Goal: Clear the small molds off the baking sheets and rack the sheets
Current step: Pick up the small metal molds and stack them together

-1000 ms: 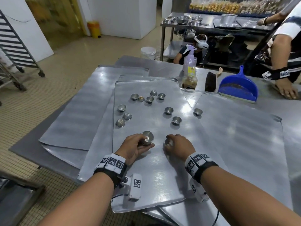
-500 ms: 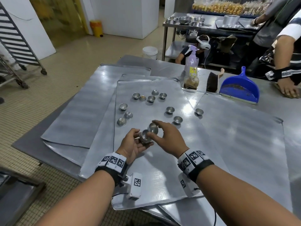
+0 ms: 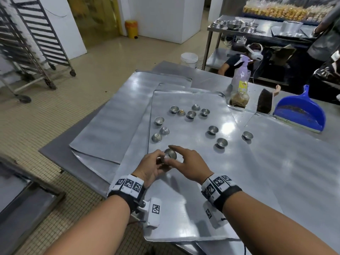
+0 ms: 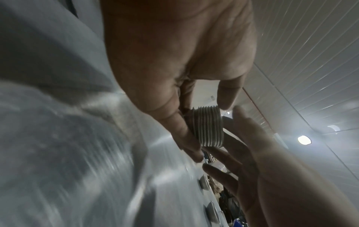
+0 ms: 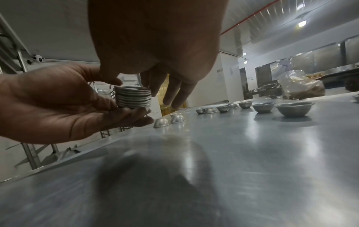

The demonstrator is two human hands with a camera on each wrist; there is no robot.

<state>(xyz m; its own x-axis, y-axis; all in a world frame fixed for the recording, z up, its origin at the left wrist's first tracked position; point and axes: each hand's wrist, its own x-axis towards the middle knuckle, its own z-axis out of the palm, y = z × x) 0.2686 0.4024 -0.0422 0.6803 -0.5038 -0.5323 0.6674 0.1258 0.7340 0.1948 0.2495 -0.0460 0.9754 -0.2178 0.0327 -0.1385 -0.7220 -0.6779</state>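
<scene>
1. Commercial bakery kitchen.
2. Steel worktable [image 3: 103, 126] stacked with baking sheets [image 3: 193, 199].
3. Wheeled tray rack [image 3: 33, 43] at 10 o'clock.
4. Shelf with steel bowls [image 3: 233, 24], bagged baked goods [image 3: 276, 10] at 1 o'clock.

Nested stack of molds [image 5: 133, 96] held above the sheet [image 3: 184, 208] (loose molds [image 3: 221, 142] scattered).

The small molds [image 3: 222, 142] and the baking sheet [image 3: 193, 190] are seen as brushed, shiny metal; the dustpan [image 3: 301, 111] as glossy blue plastic; the floor [image 3: 46, 116] as matt tile.
</scene>
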